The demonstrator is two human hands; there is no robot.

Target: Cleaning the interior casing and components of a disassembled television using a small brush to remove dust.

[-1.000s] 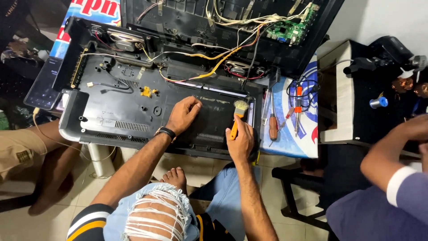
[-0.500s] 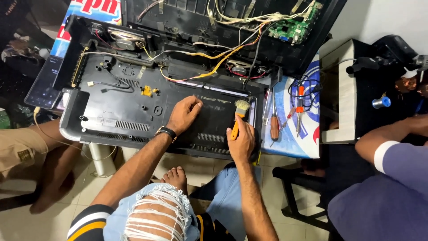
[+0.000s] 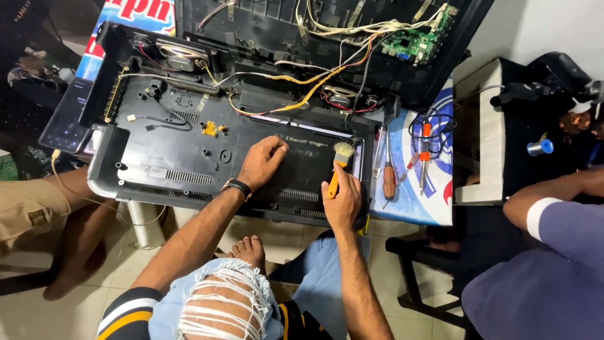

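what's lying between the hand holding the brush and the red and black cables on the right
In the head view, a screwdriver with a reddish-brown handle lies on the blue and white sheet, between the right hand gripping the brush and the cables.

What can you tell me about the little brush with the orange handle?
The brush is small, with an orange handle that looks like plastic and a tuft of pale, cream bristles. The right hand grips the handle, so only part of it shows. It points away from the person, bristles resting on the black back panel near its right edge. A screwdriver lies just to its right, apart.
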